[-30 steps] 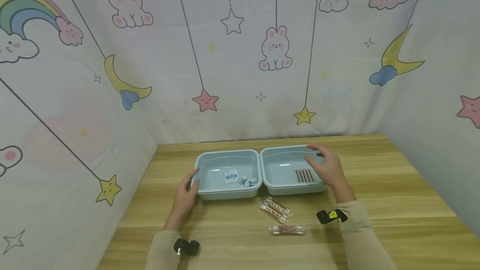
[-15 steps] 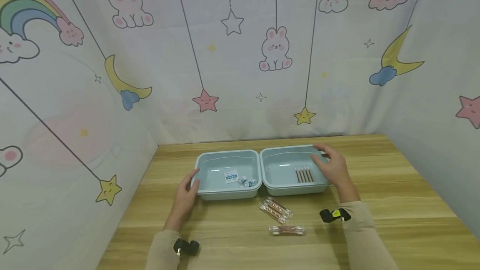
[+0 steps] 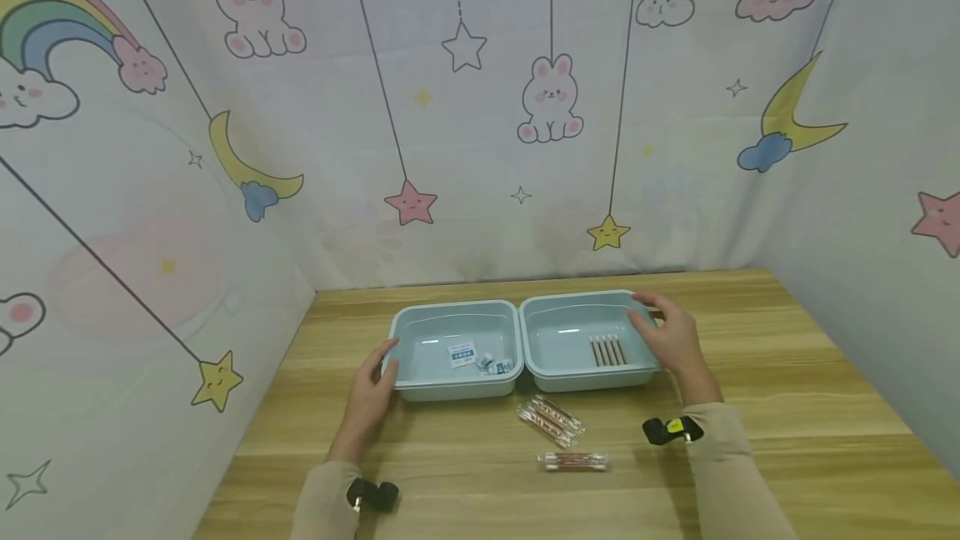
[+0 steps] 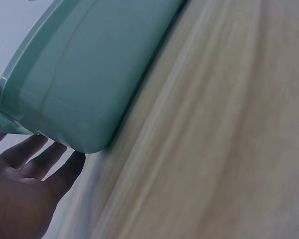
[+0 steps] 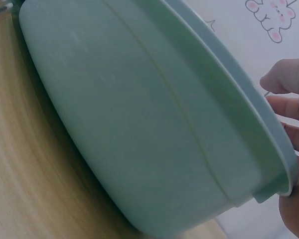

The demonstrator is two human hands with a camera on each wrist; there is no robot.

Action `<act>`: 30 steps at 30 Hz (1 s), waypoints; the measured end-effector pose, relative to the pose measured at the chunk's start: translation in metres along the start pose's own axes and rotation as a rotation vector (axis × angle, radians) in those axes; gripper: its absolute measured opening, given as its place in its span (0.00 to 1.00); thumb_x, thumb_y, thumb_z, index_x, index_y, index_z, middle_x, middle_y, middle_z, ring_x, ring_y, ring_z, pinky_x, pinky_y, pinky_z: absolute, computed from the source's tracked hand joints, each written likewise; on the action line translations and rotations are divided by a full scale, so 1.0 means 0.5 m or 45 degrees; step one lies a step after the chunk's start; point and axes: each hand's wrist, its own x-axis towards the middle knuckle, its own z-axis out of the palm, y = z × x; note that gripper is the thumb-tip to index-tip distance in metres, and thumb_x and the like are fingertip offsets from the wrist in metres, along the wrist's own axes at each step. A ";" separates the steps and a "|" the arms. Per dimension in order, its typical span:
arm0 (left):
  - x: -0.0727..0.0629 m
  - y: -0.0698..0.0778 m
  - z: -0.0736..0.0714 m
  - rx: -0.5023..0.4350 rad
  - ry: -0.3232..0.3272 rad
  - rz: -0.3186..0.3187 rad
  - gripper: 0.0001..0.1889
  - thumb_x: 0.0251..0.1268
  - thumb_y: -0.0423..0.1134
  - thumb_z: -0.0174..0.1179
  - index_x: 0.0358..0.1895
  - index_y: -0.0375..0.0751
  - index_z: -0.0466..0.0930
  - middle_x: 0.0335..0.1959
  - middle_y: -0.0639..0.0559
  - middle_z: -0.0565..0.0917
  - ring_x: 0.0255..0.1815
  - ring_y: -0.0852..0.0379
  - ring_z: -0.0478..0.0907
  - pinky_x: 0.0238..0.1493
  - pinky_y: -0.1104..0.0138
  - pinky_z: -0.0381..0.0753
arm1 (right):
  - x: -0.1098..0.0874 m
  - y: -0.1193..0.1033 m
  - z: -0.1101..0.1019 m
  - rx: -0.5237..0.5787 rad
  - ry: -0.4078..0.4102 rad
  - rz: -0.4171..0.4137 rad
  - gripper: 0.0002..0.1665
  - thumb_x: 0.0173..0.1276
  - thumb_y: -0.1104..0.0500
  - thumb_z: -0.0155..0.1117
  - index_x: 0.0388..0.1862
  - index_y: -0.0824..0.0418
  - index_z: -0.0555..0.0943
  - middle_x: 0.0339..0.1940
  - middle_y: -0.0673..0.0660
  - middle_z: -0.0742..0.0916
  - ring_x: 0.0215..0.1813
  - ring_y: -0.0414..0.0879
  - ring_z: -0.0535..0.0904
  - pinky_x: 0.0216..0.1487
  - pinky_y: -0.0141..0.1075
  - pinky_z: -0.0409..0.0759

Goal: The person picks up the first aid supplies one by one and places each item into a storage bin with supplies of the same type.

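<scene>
Two light blue plastic trays stand side by side on the table. My left hand [image 3: 369, 394] is at the outer end of the left tray [image 3: 427, 332], thumb and index finger at its rim. In the left wrist view, spread fingers [image 4: 67, 172] touch that tray's outside wall. My right hand [image 3: 677, 344] is spread over the outer end of the right tray [image 3: 555, 327], thumb and index finger apart above its rim. A flat white-and-blue packet [image 3: 462, 354] and small crumpled packets [image 3: 495, 365] lie in the left tray. Several brown-stemmed cotton swabs [image 3: 608, 351] lie in a row in the right one.
In front of the trays, a slanted group of clear-wrapped brown swabs [image 3: 551, 421] lies on the wooden table [image 3: 450, 457]. Closer to me is another wrapped bundle of swabs [image 3: 574, 462]. A printed curtain [image 3: 480, 148] encloses the table at the back and sides.
My right hand has shifted slightly to the right along the end of the right tray. The left hand, the swabs and the packets stay where they were.
</scene>
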 end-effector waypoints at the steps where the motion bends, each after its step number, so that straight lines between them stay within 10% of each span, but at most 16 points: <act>1: 0.000 0.000 0.000 -0.002 -0.001 0.002 0.24 0.85 0.35 0.50 0.78 0.36 0.71 0.86 0.31 0.61 0.90 0.32 0.53 0.92 0.43 0.52 | 0.001 0.003 0.001 0.002 0.001 0.009 0.21 0.77 0.62 0.65 0.64 0.71 0.82 0.66 0.73 0.86 0.66 0.72 0.83 0.69 0.65 0.84; 30: 0.001 0.000 -0.001 0.003 0.007 0.021 0.24 0.84 0.35 0.51 0.78 0.36 0.71 0.85 0.31 0.63 0.89 0.32 0.54 0.91 0.41 0.53 | 0.001 0.018 -0.001 -0.050 -0.118 0.213 0.27 0.80 0.63 0.58 0.73 0.73 0.75 0.79 0.75 0.74 0.82 0.73 0.67 0.80 0.65 0.75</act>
